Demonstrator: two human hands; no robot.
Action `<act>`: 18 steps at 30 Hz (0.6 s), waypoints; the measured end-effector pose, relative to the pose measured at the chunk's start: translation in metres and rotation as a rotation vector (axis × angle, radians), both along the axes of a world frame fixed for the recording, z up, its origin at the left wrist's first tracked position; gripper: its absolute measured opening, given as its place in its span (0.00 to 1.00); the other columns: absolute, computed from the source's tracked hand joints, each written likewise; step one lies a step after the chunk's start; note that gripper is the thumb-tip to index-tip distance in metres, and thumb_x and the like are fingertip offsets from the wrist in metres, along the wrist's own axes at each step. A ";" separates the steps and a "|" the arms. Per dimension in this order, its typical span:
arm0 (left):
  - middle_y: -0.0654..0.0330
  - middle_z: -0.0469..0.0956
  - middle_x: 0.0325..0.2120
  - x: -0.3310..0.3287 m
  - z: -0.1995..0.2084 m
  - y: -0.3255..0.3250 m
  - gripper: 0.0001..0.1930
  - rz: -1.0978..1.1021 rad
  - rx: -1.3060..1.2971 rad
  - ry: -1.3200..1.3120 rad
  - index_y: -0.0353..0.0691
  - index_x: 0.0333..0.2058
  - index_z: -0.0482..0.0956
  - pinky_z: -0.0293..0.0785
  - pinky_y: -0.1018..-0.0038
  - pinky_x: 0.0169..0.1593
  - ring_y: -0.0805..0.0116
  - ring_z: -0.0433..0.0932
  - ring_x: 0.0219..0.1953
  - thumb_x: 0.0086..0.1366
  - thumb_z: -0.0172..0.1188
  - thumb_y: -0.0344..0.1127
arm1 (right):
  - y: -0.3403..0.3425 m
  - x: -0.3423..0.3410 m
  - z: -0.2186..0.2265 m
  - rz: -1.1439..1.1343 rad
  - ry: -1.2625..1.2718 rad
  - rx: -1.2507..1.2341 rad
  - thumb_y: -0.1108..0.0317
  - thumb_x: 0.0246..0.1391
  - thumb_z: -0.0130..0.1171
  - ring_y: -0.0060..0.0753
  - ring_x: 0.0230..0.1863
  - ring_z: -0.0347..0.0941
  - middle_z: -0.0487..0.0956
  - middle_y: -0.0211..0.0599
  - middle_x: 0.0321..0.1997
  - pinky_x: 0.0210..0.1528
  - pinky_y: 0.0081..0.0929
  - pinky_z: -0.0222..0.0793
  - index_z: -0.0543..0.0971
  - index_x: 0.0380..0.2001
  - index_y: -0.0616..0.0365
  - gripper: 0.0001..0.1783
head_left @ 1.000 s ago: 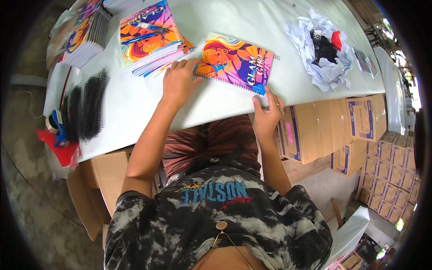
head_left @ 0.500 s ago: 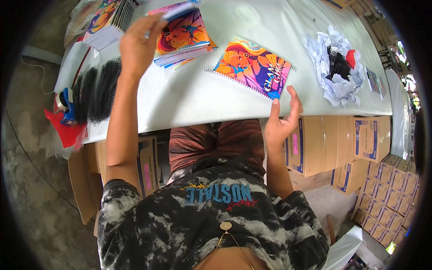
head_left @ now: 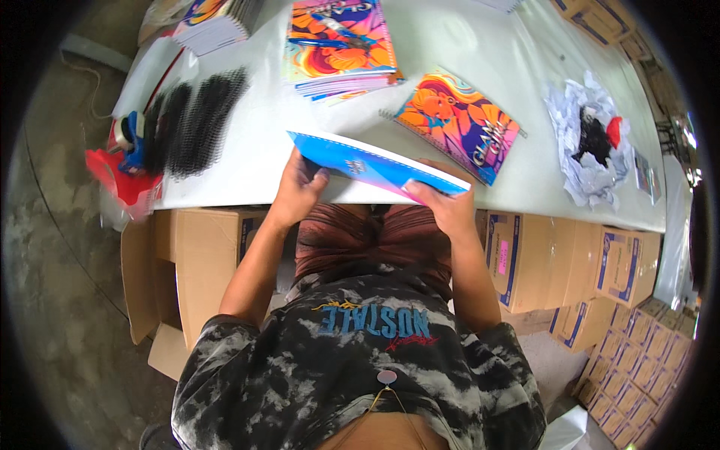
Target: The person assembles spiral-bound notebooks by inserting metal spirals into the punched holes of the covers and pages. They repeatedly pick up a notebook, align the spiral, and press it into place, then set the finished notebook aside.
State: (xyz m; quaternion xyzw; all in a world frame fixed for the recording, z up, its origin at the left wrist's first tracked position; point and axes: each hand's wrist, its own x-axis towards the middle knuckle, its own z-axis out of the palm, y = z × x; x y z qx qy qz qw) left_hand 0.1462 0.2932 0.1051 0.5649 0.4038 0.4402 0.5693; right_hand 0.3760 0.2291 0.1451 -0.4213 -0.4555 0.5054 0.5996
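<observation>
Pad (head_left: 379, 171), perhaps, now in both grips (head_left: 298, 191) (head_left: 454, 211)

A small notebook workshop that doubles as a stockroom. A long work table (head_left: 262, 154) with a pale, glossy cover carries the trade's materials: a pile of spiral notebooks (head_left: 322, 61) with matching bright covers, a second pile (head_left: 217, 28) toward the far left, and black binding coils (head_left: 202, 124) laid side by side. Hand tools mark it as a working bench: blue-handled pliers (head_left: 311, 43) and a blue tape dispenser (head_left: 133, 142). Large cartons (head_left: 555, 259) stand under the table edge; smaller boxes (head_left: 637, 367) are stacked at right. The floor (head_left: 60, 232) is bare, grey and stained.
</observation>
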 end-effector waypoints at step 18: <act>0.56 0.73 0.37 -0.103 0.009 0.118 0.14 0.493 0.417 1.507 0.43 0.37 0.72 0.70 0.61 0.41 0.54 0.73 0.41 0.59 0.54 0.46 | 0.009 0.014 -0.002 -0.011 -0.282 0.195 0.81 0.49 0.56 0.28 0.43 0.74 0.78 0.46 0.42 0.47 0.22 0.68 0.76 0.42 0.68 0.15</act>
